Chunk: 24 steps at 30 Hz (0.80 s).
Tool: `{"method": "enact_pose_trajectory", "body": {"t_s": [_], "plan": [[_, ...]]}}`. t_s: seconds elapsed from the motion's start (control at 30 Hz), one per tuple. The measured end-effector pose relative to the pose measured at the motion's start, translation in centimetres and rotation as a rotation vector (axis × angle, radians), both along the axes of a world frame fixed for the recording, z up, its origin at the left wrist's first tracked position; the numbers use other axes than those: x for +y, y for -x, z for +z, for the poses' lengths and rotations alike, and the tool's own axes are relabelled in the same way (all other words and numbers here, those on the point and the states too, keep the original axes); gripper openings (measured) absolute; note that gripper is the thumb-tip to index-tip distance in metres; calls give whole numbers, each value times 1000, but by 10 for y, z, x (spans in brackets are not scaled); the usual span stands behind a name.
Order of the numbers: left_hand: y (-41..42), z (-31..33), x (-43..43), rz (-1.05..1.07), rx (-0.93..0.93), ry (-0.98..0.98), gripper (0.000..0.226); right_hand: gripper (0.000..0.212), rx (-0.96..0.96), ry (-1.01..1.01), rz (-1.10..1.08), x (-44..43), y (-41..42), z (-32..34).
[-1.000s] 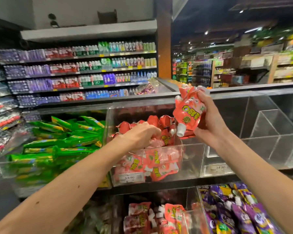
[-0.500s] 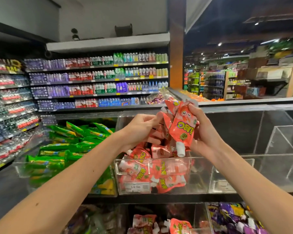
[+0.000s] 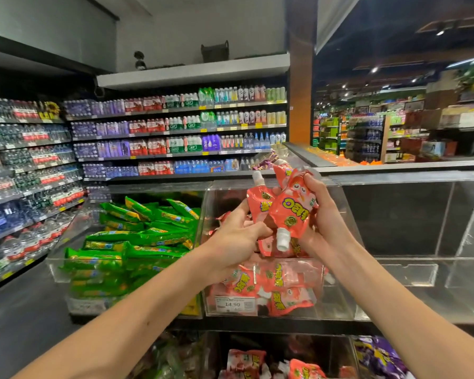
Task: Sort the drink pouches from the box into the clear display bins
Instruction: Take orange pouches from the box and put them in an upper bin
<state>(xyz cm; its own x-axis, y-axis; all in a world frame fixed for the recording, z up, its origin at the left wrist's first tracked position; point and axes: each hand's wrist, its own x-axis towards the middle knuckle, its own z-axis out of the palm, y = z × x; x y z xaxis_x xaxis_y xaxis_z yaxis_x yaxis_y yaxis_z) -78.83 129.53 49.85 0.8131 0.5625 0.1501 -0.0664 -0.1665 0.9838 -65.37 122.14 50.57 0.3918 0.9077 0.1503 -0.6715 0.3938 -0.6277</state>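
Note:
My right hand [image 3: 323, 214] grips a bunch of pink drink pouches [image 3: 293, 212] held above the clear bin [image 3: 337, 305] of pink pouches; the front one hangs upside down with its white cap at the bottom. My left hand [image 3: 236, 239] reaches into the bunch and pinches the lower end of another pink pouch [image 3: 260, 203] whose cap points up. Several pink pouches [image 3: 274, 283] lie piled in the bin behind a price label [image 3: 233, 304]. The box is out of view.
A clear bin of green pouches [image 3: 137, 242] stands to the left. Clear bins [image 3: 422, 269] with no pouches showing in them sit to the right. Lower bins hold pink pouches [image 3: 246, 359] and purple pouches [image 3: 378, 356]. Bottle shelves [image 3: 175, 132] line the back wall.
My left hand rose out of the pink bin and came to the bunch in my right hand, where it now pinches a pouch. The view tilted upward.

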Motion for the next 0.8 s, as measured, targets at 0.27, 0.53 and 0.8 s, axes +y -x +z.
{"method": "enact_pose_trajectory", "body": {"t_s": [0.27,0.53,0.8], "plan": [[33,45,45,607,16,-815,22,47,-9,-24,-56,-13,-32,6],[12,20,68,562,98,-1546,11,35,-73,32,-45,-18,-32,3],[-20,3,99,576,460,-1902,26,22,-123,87,-24,-17,-28,-6]]}}
